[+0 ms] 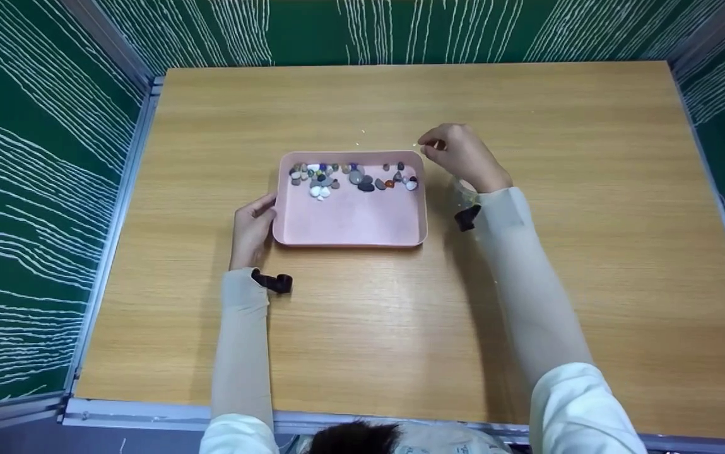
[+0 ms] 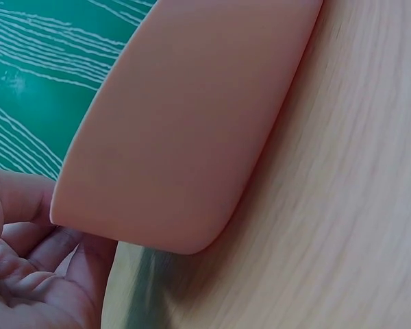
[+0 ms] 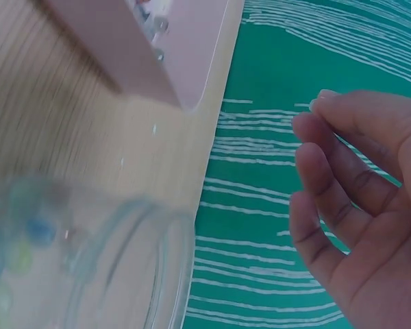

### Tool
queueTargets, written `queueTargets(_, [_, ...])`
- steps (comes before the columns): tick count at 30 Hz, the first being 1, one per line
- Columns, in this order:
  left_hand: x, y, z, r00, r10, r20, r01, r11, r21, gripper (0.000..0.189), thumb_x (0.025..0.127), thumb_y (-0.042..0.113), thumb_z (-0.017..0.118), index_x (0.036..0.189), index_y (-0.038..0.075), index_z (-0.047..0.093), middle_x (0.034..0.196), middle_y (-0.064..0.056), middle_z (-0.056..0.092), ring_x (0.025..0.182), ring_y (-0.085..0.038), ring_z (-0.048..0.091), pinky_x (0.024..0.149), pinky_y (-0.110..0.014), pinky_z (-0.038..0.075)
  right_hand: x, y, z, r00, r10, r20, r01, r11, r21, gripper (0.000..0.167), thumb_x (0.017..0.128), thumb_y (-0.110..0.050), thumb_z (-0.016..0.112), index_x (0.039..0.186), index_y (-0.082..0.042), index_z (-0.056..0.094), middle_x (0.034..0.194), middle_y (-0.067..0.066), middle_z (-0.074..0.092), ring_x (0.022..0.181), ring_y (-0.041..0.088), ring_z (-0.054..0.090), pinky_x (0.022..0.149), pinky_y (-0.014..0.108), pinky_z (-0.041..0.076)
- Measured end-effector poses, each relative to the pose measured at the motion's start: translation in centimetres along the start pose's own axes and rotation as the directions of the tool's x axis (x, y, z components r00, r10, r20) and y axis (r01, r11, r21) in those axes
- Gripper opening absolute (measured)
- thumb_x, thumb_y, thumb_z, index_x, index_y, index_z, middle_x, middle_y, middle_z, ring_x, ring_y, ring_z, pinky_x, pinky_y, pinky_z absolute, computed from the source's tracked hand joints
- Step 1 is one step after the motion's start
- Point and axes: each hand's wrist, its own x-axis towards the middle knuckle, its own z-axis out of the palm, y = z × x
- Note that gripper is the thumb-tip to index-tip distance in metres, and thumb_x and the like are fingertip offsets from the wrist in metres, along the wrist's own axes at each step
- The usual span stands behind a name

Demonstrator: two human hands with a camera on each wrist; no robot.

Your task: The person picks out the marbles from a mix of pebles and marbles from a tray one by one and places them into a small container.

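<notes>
A pink rectangular tray (image 1: 349, 221) stands on the wooden table, with many small coloured stones (image 1: 321, 180) gathered along its far half. My left hand (image 1: 252, 230) holds the tray's left side; in the left wrist view, its fingers (image 2: 27, 199) are bent at the rim and the corner. Just past the far right corner hovers my right hand (image 1: 460, 154), fingers loosely bent and fingertips close together. Nothing shows between them in the right wrist view. A clear glass jar (image 3: 144, 267) with blue and yellow-green pieces inside lies near the right wrist, partly hidden by it in the head view.
Tiny white specks (image 1: 363, 131) lie on the table (image 1: 349, 334) beyond the tray. Green panels (image 1: 34, 208) with white lines surround the table's back and sides, set in grey metal framing. A dark wrist camera (image 1: 466, 217) hangs beside the right wrist.
</notes>
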Motion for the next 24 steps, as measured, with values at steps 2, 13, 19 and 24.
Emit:
queueTargets(2, [0.0, 0.0, 0.0, 1.000, -0.006, -0.002, 0.006, 1.000, -0.005, 0.042, 0.089, -0.009, 0.047, 0.131, -0.003, 0.055, 0.140, -0.017, 0.052, 0.131, -0.023, 0.048, 0.105, -0.028, 0.046, 0.5, -0.5, 0.4, 1.000, -0.016, -0.001, 0.016, 1.000, 0.009, 0.026, 0.095, -0.010, 0.057, 0.118, -0.004, 0.067, 0.116, 0.014, 0.066, 0.097, 0.024, 0.060, 0.087, 0.035, 0.055])
queueTargets(13, [0.0, -0.1, 0.2, 1.000, 0.017, 0.008, -0.017, 0.998, -0.068, 0.042, 0.089, -0.011, 0.047, 0.130, -0.005, 0.055, 0.140, -0.018, 0.053, 0.130, -0.023, 0.049, 0.105, -0.029, 0.047, 3.2, -3.1, 2.9, 0.999, -0.022, 0.045, 0.021, 1.000, 0.022, 0.026, 0.095, -0.011, 0.056, 0.118, -0.005, 0.067, 0.116, 0.013, 0.066, 0.096, 0.023, 0.061, 0.084, 0.032, 0.055])
queueTargets(19, [0.0, -0.1, 0.1, 1.000, -0.010, 0.002, 0.011, 0.997, -0.072, 0.043, 0.089, -0.010, 0.047, 0.131, -0.002, 0.055, 0.140, -0.016, 0.052, 0.131, -0.022, 0.049, 0.104, -0.028, 0.047, 4.0, -3.9, 4.3, 0.998, -0.037, 0.059, 0.037, 0.999, 0.000, 0.027, 0.096, -0.010, 0.055, 0.120, -0.004, 0.066, 0.115, 0.013, 0.065, 0.091, 0.020, 0.064, 0.079, 0.029, 0.057])
queueTargets(24, [0.0, 0.0, 0.1, 1.000, -0.011, 0.009, 0.012, 0.997, -0.081, 0.043, 0.089, -0.010, 0.047, 0.131, -0.003, 0.055, 0.141, -0.016, 0.052, 0.131, -0.022, 0.048, 0.103, -0.028, 0.047, 4.5, -4.2, 5.6, 0.996, -0.076, 0.039, 0.078, 0.995, -0.055, 0.027, 0.094, -0.008, 0.056, 0.119, -0.001, 0.066, 0.113, 0.015, 0.066, 0.089, 0.022, 0.066, 0.078, 0.028, 0.058])
